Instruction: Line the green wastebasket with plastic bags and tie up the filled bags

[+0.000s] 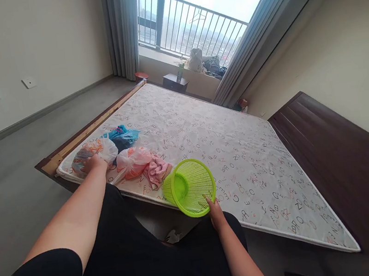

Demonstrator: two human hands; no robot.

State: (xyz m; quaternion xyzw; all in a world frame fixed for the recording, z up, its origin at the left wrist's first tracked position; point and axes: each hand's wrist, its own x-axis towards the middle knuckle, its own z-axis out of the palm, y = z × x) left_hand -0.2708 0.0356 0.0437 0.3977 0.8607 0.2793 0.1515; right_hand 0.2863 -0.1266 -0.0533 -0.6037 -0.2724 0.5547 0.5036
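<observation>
My left hand [94,163] reaches to the near left corner of the bed, its fingers closed on a white plastic bag [107,149] with orange print. My right hand [214,209] grips the rim of a lime-green mesh wastebasket [167,188], thumb over the edge. The basket is tipped so that its mouth faces me, and nothing shows inside it. Between my hands lie a reddish-pink plastic bag [134,160] and a crumpled pink cloth [157,170] beside the basket. A blue plastic bag [124,138] sits just behind the white one.
The mattress [245,165] with printed letters lies in a wooden frame [75,137]; a dark headboard [341,155] stands at right. Beyond are a small dark nightstand [172,83] with a green bottle [180,72], bags [196,59] on the windowsill, and grey curtains [120,31].
</observation>
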